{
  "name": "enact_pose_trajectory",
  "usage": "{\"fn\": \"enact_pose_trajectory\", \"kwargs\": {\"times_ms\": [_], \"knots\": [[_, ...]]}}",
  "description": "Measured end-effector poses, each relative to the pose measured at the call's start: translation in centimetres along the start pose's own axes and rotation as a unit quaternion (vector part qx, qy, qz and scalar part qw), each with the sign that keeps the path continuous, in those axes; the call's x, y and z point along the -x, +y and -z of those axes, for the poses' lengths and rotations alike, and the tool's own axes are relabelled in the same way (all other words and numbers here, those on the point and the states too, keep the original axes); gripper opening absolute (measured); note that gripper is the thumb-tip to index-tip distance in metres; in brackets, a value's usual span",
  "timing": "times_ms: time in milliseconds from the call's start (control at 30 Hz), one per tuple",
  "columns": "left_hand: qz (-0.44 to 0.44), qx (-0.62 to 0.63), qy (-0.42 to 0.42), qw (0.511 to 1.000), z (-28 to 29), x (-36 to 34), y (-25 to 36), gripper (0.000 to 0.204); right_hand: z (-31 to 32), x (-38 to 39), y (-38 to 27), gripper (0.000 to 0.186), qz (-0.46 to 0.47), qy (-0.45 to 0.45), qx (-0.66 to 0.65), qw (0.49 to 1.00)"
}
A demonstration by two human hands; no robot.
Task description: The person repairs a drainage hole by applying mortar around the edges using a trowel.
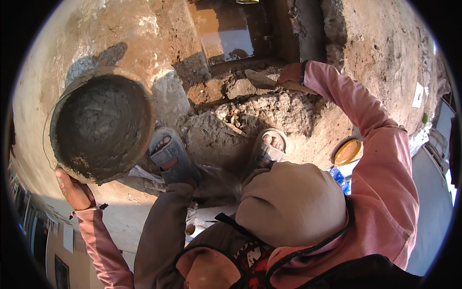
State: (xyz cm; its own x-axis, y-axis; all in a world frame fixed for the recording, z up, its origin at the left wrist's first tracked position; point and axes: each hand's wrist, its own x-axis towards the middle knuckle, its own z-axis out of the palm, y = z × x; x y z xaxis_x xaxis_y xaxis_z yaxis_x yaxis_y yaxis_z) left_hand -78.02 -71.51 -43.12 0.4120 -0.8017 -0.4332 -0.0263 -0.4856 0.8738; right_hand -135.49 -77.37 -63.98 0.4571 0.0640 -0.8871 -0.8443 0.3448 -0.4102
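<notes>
Holding wet grey mortar (103,120), a round, mortar-caked bucket (148,113) is located at the person's left, near the left sandal (180,161). A thin wire handle (44,132) curves along its outer left side. The left hand (76,192) is at the near-left rim, fingers (61,176) touching it; how firmly they close cannot be told. The right hand (292,78) is extended forward, low over the broken ground edge. Its fingers are bent and partly hidden; a flat grey piece (262,78) is just beside them, and whether it is gripped cannot be told. Rubble and soil (211,91) line the edge between the right hand and the bucket. Beyond lies a rectangular pit (226,33) containing brown, reflecting water. The right sandal (275,153) is planted apart from the left, on the near side of the rubble. Further right, a round yellow container (347,152) is near the right sleeve (390,154).
</notes>
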Motion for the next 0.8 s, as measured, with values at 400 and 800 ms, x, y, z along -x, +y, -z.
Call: {"fn": "enact_pose_trajectory", "kwargs": {"times_ms": [400,800], "knots": [[-0.003,-0.015,0.004,1.000,0.4,0.0,0.1,0.051,-0.1,1.2,-2.7,0.028,0.031,0.219,0.392,0.893],[-0.006,-0.019,-0.017,1.000,0.1,-0.2,0.1,0.053,4.5,7.0,5.8,0.037,-0.153,0.118,0.516,0.834]]}}
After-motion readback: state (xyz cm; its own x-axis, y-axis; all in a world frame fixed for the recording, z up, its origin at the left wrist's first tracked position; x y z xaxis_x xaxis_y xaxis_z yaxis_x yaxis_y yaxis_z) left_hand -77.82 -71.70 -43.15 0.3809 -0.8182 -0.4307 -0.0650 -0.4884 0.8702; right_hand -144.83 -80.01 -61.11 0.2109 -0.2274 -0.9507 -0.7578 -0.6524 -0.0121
